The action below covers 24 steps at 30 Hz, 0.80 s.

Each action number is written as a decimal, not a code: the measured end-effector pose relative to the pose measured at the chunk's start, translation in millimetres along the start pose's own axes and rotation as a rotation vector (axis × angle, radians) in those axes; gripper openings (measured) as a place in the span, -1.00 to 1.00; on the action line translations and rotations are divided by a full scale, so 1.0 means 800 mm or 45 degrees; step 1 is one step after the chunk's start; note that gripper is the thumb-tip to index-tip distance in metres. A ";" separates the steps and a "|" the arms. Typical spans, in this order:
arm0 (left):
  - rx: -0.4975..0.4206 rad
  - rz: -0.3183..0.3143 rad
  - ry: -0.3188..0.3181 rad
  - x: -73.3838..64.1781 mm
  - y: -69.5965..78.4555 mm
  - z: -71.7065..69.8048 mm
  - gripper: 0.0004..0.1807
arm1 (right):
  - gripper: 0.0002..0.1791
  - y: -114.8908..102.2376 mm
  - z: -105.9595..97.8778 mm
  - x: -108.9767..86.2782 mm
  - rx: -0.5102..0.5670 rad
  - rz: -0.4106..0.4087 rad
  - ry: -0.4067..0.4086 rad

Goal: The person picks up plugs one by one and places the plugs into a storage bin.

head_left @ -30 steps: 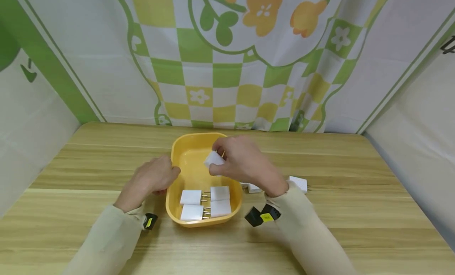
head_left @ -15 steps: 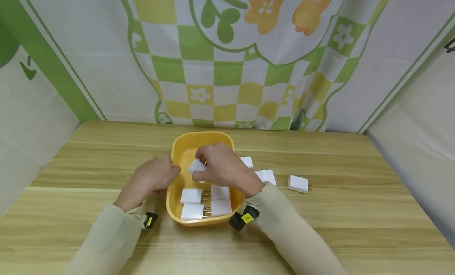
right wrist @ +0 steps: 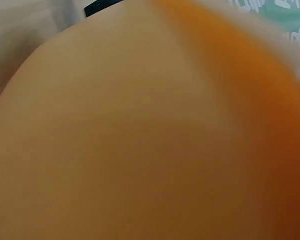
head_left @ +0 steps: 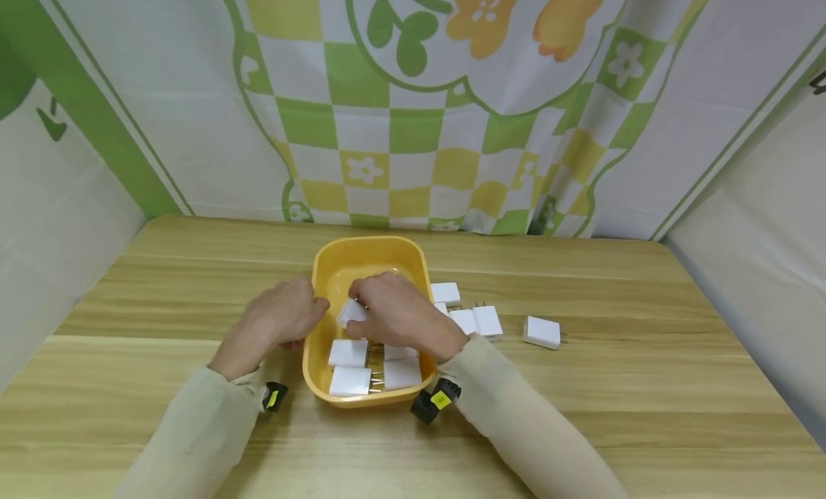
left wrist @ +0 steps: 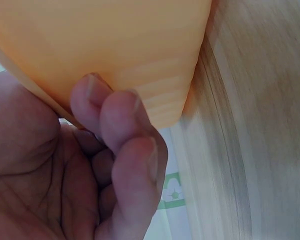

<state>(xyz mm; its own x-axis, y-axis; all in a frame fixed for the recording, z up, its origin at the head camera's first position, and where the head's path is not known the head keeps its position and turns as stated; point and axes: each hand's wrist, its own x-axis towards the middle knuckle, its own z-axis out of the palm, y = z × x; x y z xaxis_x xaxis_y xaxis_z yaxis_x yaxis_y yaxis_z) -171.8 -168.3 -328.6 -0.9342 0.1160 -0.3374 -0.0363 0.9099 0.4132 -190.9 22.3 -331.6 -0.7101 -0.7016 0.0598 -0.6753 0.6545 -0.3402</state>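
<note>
A yellow plastic bin (head_left: 367, 242) stands on the wooden table. My left hand (head_left: 277, 318) grips its left rim, thumb over the edge; in the left wrist view the curled fingers (left wrist: 121, 117) lie against the outer wall. Inside the bin, my right hand (head_left: 396, 310) pinches a white charger plug (head_left: 351, 312) between thumb and fingers, near the left wall. Below that hand, several white charger plugs lie in two columns, prongs facing inward, such as the front left plug (head_left: 350, 381) and front right plug (head_left: 402, 373). The bin's wall fills the right wrist view, hiding the hand.
Right of the bin, several more plugs rest on the table (head_left: 613, 384), among them an upright-pronged plug (head_left: 487, 322) and a back plug (head_left: 445, 292). A separate plug (head_left: 542, 332) lies farther right. A checked curtain (head_left: 413, 155) hangs behind the table.
My right hand has moved left and lower into the bin with the charger plug, uncovering the plugs on the table to the right. My left hand has stayed on the rim.
</note>
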 end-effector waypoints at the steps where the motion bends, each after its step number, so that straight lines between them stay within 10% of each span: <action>1: 0.001 0.000 -0.001 0.000 0.001 0.000 -0.63 | -0.74 0.000 0.001 0.000 0.001 0.001 -0.006; 24: 0.002 -0.003 -0.002 -0.001 0.002 -0.001 -0.62 | -0.58 -0.005 0.009 0.000 -0.069 -0.031 -0.113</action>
<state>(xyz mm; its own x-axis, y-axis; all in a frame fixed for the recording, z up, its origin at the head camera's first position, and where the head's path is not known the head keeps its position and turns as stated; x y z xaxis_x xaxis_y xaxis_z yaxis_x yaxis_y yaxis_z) -171.1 -167.3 -327.0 -0.9335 0.1143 -0.3398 -0.0380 0.9109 0.4108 -186.7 18.0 -337.2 -0.6744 -0.7382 -0.0170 -0.7037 0.6495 -0.2879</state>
